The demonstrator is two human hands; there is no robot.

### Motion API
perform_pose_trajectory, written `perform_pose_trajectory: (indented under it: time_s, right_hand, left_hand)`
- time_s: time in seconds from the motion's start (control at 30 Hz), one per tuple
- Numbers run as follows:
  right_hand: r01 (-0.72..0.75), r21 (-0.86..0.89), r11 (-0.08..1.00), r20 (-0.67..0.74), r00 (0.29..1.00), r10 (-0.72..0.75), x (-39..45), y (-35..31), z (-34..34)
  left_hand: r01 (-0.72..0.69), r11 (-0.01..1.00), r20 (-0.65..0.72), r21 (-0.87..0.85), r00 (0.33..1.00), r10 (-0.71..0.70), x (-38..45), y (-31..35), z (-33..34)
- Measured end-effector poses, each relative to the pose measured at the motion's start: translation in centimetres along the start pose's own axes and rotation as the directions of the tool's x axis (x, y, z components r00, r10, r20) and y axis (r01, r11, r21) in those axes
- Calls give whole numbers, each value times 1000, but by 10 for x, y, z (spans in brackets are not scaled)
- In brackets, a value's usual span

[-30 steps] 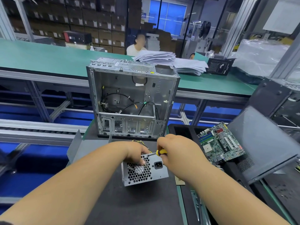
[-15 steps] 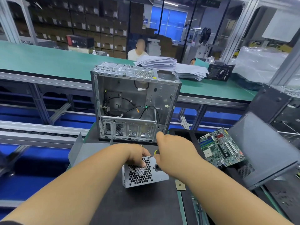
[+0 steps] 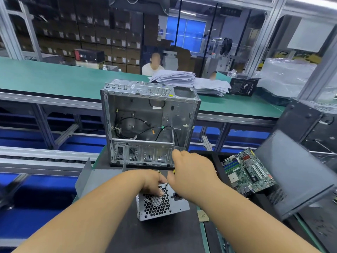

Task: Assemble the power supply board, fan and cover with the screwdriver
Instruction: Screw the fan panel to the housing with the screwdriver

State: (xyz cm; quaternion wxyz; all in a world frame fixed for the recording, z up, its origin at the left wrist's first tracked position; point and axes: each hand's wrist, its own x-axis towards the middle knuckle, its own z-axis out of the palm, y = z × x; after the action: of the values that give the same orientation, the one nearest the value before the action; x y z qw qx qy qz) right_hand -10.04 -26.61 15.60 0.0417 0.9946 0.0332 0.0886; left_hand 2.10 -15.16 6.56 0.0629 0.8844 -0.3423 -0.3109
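Power supply box (image 3: 162,203) sits on the dark mat of the table (image 3: 160,238), just in front of the open case (image 3: 149,126), honeycomb fan grille facing me. Cover looks on; I'm likely driving a screw at its top edge, so I judge late-stage, other screws can't be checked. My left hand (image 3: 153,181) holds the box top, fingers (image 3: 161,192) curled over the grille. My right hand (image 3: 193,172) is closed round the screwdriver (image 3: 170,178), only a yellow sliver and the metal tip show, tip touching the box rim. Motherboard (image 3: 248,172) lies in the tray to the right, well apart
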Motion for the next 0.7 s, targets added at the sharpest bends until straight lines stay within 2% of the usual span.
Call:
perform_pose_trajectory:
  time_s: [0.1,0.2,0.4,0.6,0.7]
  right_hand:
    - [51,92,994,56,997,-56,0,0,-2]
    - [7,90,996,60,998,-12,4,3,2]
    - [-33,-86,996,-40,999,29,5,2,9]
    - [53,156,986,-30,998,-49,4,3,4]
    - [78,147,986,-32,997,-74,6,7,5]
  left_hand:
    - [-13,1000,12,4,1000,13,2,-1,0]
    - [-12,1000,2,-23,1000,12,1,-1,1]
    - [0,997,-1,-71,1000,0,1,-3,1]
    - [18,999,5,-40,1000,-17,0,-1,0]
    - [15,999,2,-42,1000,-15,-1,0,1]
